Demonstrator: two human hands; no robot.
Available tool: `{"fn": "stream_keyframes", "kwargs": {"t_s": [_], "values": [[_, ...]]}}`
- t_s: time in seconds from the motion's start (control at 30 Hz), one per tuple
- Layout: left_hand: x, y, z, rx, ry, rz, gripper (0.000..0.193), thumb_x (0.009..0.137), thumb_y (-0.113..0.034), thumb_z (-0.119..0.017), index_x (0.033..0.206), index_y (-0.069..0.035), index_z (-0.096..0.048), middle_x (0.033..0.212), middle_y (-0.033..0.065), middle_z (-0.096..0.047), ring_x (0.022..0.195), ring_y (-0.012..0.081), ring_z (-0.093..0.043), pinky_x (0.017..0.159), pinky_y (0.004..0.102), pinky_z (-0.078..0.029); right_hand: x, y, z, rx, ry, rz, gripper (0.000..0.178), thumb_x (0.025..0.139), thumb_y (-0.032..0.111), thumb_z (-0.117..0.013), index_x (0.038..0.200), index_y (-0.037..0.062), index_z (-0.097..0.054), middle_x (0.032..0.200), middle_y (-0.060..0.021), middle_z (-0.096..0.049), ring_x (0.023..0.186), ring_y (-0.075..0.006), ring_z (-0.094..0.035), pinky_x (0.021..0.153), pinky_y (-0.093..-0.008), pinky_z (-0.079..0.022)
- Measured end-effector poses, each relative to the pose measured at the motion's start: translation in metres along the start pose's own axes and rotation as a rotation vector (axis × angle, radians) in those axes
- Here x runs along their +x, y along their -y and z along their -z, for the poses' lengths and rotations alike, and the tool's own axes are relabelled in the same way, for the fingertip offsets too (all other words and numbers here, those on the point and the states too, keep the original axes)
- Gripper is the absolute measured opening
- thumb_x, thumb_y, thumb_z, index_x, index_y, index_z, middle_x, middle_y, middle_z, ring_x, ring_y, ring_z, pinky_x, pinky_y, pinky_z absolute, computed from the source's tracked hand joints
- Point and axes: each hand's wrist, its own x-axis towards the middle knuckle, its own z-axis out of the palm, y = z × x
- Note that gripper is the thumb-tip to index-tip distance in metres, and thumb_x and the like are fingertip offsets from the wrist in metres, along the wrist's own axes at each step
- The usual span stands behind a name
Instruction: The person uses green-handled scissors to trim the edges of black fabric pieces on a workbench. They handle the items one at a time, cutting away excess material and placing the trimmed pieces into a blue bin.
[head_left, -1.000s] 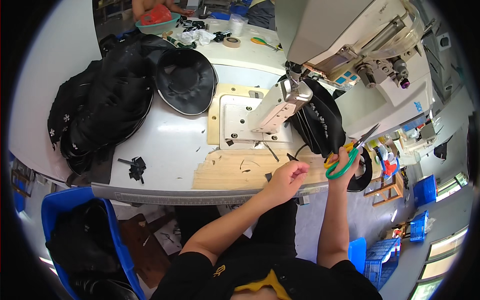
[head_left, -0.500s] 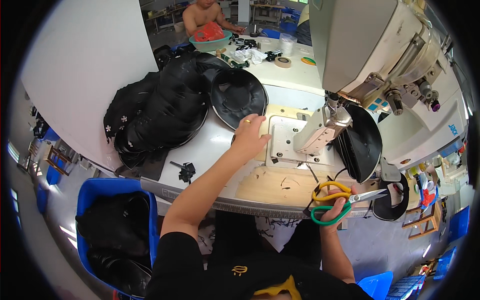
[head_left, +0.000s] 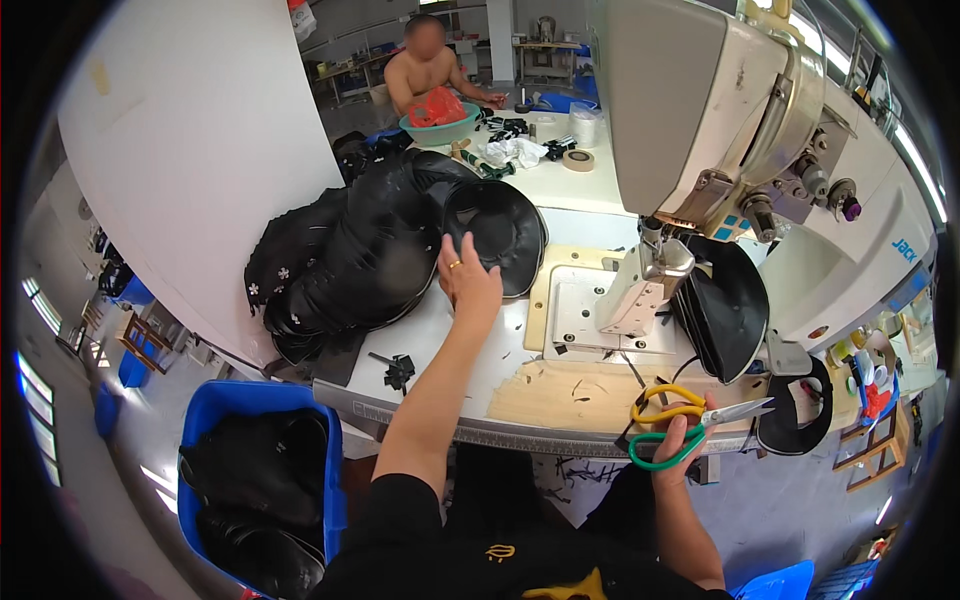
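My left hand reaches over the worktable with its fingers spread. It is at the near left edge of a round, dish-shaped black leather-like piece; whether the fingertips touch it I cannot tell. This piece rests against a large heap of similar black pieces on the left. At the front edge of the table, my right hand grips scissors with one yellow and one green handle. Their blades point right. Between and beyond my hands stands the sewing machine post on its metal plate.
The machine head overhangs the right side. More black pieces hang right of the post. A blue bin holding black pieces stands at lower left. Across the table sits a person behind a green basin. Black scraps lie near the front edge.
My left hand has moved left from the machine plate to the round black piece, its fingers spreading. The right hand keeps the scissors in about the same place. The view has shifted slightly.
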Motion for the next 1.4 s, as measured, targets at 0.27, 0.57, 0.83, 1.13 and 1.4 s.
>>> {"fn": "stream_keyframes", "kwargs": {"t_s": [0.27,0.57,0.83,1.13,1.4], "values": [[0.017,0.039,-0.01,-0.491,0.16,0.335,0.07,0.077,-0.009,-0.061,0.137,-0.004,-0.025,0.13,0.0224,-0.047,0.121,0.0346,-0.045,0.099,0.0429,-0.034,0.002,0.003,-0.008,0.015,0.007,0.042,0.062,0.088,0.026,-0.055,0.135,0.0034,-0.022,0.092,-0.0102,-0.056,0.069,-0.0101,-0.049,0.061,-0.0224,-0.043],[-0.145,-0.01,0.137,-0.934,0.536,0.228,0.082,0.081,-0.001,-0.06,0.143,-0.003,-0.007,0.103,0.013,-0.059,0.081,0.0128,-0.059,0.068,0.0245,-0.048,-0.002,0.005,-0.006,-0.034,0.034,0.072,0.06,0.089,0.012,-0.053,0.137,0.004,-0.019,0.101,-0.0129,-0.054,0.081,-0.0126,-0.051,0.071,-0.0236,-0.043],[-0.068,0.009,0.15,-0.232,0.116,-0.336,0.073,0.07,-0.023,-0.076,0.129,0.002,-0.041,0.11,0.018,-0.05,0.106,0.0321,-0.045,0.094,0.0394,-0.036,-0.014,0.041,-0.035,-0.016,0.151,-0.054,0.054,0.083,-0.005,-0.056,0.132,0.003,-0.035,0.094,-0.0056,-0.05,0.079,-0.0095,-0.048,0.071,-0.0227,-0.043],[0.012,0.006,0.063,-0.549,0.938,0.096,0.03,0.09,-0.024,-0.055,0.102,0.003,-0.062,0.088,0.0097,-0.066,0.078,0.0159,-0.061,0.072,0.0283,-0.047,-0.053,0.076,-0.066,0.097,0.71,-0.362,0.055,0.08,0.008,-0.069,0.128,0.0069,-0.044,0.077,-0.0033,-0.052,0.07,-0.0101,-0.05,0.067,-0.0246,-0.044],[-0.073,-0.04,0.111,-1.281,1.041,0.641,0.03,0.092,-0.025,-0.056,0.102,0.003,-0.059,0.091,0.0079,-0.066,0.078,0.0139,-0.063,0.072,0.026,-0.051,-0.004,0.074,-0.058,-0.035,0.459,-0.307,0.054,0.078,0.005,-0.069,0.126,0.0075,-0.044,0.079,-0.0042,-0.05,0.072,-0.0128,-0.05,0.069,-0.026,-0.045]]}}
